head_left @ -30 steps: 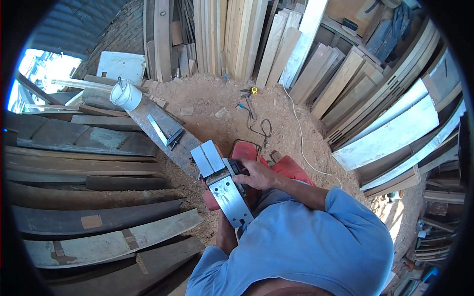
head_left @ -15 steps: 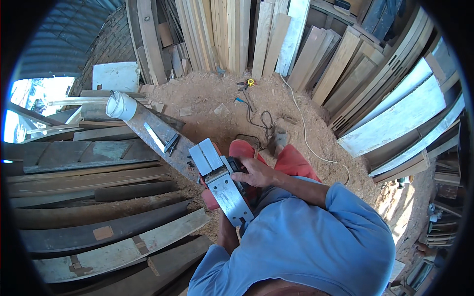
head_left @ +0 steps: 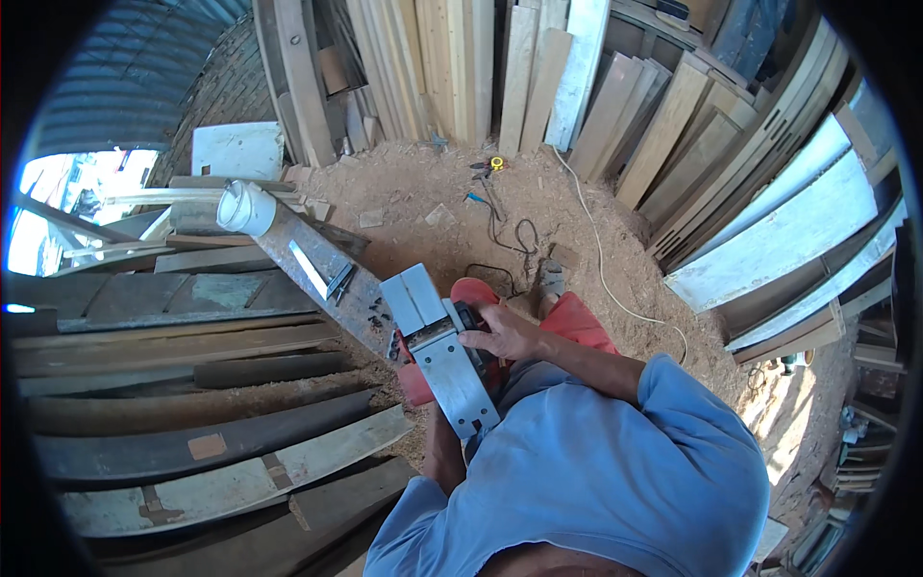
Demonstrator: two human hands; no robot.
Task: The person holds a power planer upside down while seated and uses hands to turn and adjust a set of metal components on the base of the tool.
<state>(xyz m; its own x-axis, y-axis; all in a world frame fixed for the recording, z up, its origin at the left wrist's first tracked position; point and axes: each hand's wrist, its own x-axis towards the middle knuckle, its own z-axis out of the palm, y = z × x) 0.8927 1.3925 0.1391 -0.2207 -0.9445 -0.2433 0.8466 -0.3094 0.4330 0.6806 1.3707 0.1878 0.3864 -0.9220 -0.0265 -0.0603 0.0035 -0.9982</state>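
An electric hand planer [head_left: 454, 373] lies over my lap with its flat metal sole turned up. My right hand [head_left: 508, 334] is closed on the planer's right side, the thumb resting near the edge of the sole. From below, my left forearm [head_left: 443, 452] reaches under the tool, and the planer hides that hand and its fingers. Just left of the planer stands a narrow bench plank [head_left: 358, 322]. On it lies a metal square [head_left: 315, 273] with a dark stock, next to small dark bits. A white bucket [head_left: 246, 209] sits at the plank's far end.
Stacked boards [head_left: 173, 365] fill the left side. Upright planks [head_left: 461, 77] lean along the back and right. On the shavings-covered floor are a yellow tape measure [head_left: 497, 163], a dark cord [head_left: 500, 231] and a pale cable [head_left: 604, 245].
The planer has tilted slightly, its far end rising a little, with my right hand still on it. The whole view has shifted a little.
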